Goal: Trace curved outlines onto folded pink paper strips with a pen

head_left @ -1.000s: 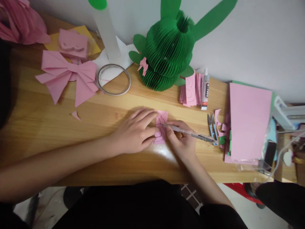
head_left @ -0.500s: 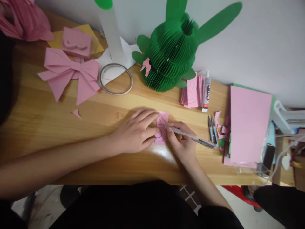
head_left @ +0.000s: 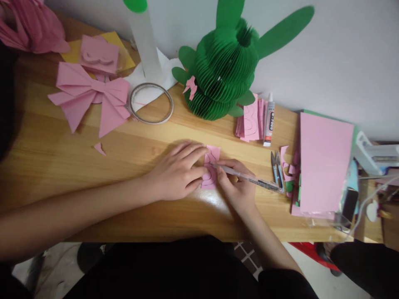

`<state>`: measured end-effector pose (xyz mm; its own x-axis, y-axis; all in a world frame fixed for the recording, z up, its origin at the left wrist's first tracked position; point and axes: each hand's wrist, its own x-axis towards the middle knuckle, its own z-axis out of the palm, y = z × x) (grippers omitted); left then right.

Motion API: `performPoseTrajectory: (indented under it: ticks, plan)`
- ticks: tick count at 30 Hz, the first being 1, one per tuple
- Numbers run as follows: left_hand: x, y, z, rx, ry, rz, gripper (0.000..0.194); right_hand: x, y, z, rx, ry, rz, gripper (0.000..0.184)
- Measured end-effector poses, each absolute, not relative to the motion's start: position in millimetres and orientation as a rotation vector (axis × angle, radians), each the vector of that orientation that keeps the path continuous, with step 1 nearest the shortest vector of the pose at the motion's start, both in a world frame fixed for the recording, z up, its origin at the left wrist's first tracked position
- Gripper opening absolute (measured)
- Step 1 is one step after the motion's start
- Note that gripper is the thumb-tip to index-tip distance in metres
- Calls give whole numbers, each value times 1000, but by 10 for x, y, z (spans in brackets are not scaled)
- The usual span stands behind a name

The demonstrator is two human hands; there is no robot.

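A small pink paper piece (head_left: 211, 167) with a drawn curved outline lies on the wooden table (head_left: 131, 153). My left hand (head_left: 177, 170) rests flat on the table with its fingers stretched out, pressing the left edge of the piece. My right hand (head_left: 237, 187) is closed round a clear pen (head_left: 249, 178), whose tip touches the pink piece near its middle.
A green honeycomb paper cactus (head_left: 224, 70) stands at the back. Beside it lie a stack of pink cut pieces (head_left: 249, 120) and a glue tube (head_left: 269, 120). Small snips (head_left: 277, 168), pink sheets (head_left: 324, 160), a tape ring (head_left: 151, 103) and a pink bow (head_left: 89, 97) lie around.
The pen tip has shifted slightly along the outline on the pink piece. Both hands stay in place; the view moved a little.
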<state>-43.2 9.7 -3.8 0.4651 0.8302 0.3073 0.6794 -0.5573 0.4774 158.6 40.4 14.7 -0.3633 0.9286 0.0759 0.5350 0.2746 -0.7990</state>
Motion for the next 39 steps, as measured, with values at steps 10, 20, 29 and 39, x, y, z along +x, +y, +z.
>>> performPoseTrajectory:
  ticks: [10,20,29,39]
  plan:
    - [-435,88,-45,2414,1295,741,23,1593,399,124,-1306,-1993,892,9]
    - [-419,99,-48,2399,1298,775,23,1538,500,37,-1218,-2017,916,11]
    - [-419,95,-59,2373,1278,796,20,1525,537,18,-1186,-2026,920,13]
    - [-428,87,-52,2355,1284,752,18,1541,528,-24,-1175,-1994,923,11]
